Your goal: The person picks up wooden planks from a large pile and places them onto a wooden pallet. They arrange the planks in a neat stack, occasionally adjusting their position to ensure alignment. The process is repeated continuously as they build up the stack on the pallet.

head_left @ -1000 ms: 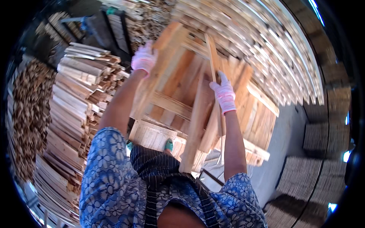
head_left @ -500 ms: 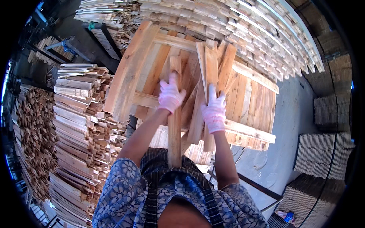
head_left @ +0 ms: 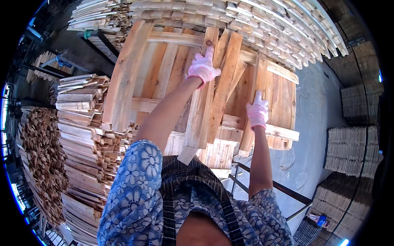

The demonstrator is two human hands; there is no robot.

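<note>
My left hand (head_left: 204,67), in a white and pink glove, grips the upper part of a long wooden board (head_left: 200,117), its index finger stretched along the wood. More loose boards (head_left: 226,82) lie slanted just right of it, overlapping. Farther right, my right hand (head_left: 257,110), gloved alike, is closed on another narrow board (head_left: 261,74) that runs lengthwise away from me. Its thumb and some fingers are hidden. Beneath everything lie slatted wooden panels (head_left: 164,61) with crosspieces. A wide plank (head_left: 127,74) rests on their left end.
Stacked boards (head_left: 82,143) rise close on the left, and a long timber pile (head_left: 266,37) runs along the back. Tied bundles of slats (head_left: 347,149) stand at the right beyond the grey floor (head_left: 312,110). A dark metal frame (head_left: 283,188) is near my right arm.
My left hand has moved up and to the right, and a board under it now leans among the others. My right hand has shifted right with a board, apart from the middle bunch.
</note>
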